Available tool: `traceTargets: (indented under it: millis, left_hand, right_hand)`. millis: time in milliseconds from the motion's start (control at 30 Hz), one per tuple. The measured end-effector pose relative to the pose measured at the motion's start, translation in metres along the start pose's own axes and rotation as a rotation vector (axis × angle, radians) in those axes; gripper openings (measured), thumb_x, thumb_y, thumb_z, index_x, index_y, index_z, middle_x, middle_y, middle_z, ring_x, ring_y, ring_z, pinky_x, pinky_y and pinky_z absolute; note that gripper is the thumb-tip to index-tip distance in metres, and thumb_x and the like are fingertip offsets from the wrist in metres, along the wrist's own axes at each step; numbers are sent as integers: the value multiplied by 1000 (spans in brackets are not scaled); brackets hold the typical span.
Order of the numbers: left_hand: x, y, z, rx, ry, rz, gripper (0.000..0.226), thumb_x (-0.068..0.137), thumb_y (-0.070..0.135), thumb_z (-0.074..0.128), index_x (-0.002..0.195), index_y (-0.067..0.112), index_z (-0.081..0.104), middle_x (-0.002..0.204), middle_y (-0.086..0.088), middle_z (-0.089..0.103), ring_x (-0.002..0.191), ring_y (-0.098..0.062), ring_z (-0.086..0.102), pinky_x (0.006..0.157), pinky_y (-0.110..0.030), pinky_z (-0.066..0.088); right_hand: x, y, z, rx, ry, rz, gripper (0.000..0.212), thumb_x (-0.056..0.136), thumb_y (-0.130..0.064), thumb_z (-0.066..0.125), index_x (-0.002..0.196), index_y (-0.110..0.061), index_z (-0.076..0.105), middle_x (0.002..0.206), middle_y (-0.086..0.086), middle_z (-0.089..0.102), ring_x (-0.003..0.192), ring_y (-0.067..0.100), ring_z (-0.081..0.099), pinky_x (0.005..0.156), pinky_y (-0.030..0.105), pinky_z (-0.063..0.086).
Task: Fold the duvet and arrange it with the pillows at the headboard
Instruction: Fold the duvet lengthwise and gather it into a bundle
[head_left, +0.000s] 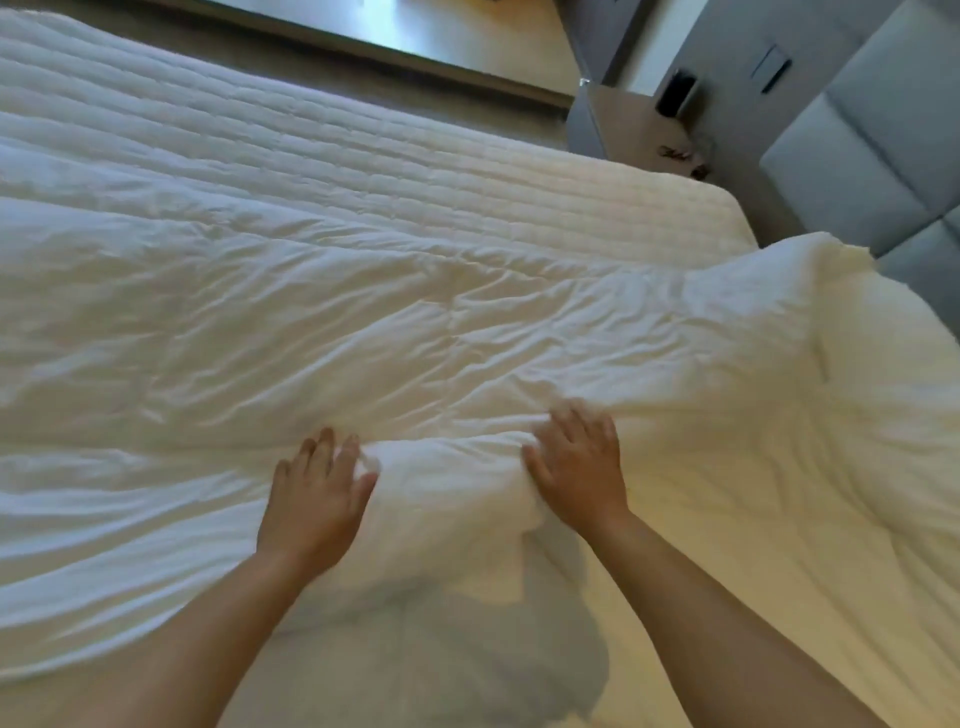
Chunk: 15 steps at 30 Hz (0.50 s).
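Observation:
A white, wrinkled duvet (363, 338) is spread across the near half of the bed, with one corner bunched up at the right near the grey padded headboard (872, 135). My left hand (317, 493) and my right hand (579, 462) both rest on a raised fold of the duvet near the bed's near edge. Their fingers curl into the fabric on either side of that fold. No pillows are in view.
The quilted white mattress (415, 171) lies bare beyond the duvet. A bedside table (639, 130) with a dark object on it stands at the far right corner, next to the headboard. Carpeted floor and a long low ledge run along the far side.

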<state>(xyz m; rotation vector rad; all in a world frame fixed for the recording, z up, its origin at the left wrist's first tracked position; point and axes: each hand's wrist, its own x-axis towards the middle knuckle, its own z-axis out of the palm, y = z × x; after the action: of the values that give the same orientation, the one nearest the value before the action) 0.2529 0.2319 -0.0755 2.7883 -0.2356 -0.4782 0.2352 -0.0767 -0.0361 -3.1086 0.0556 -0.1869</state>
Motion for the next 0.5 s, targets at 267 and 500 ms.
traceTargets:
  millis: [267, 500]
  left_hand:
    - [24, 188, 26, -34, -48, 317, 106, 71, 87, -10, 156, 28, 12, 164, -6, 13, 151, -22, 11, 120, -45, 17]
    - [37, 293, 81, 257, 90, 381, 103, 79, 66, 58, 152, 25, -3, 164, -11, 0, 150, -35, 9, 116, -55, 18]
  right_hand:
    - [-19, 195, -37, 848, 93, 1035, 52, 93, -43, 51, 130, -7, 49, 126, 12, 54, 115, 31, 53, 95, 38, 43]
    - [-7, 281, -32, 1660, 64, 1309, 38, 96, -46, 50, 110, -10, 48, 97, 8, 63, 91, 24, 61, 86, 40, 52]
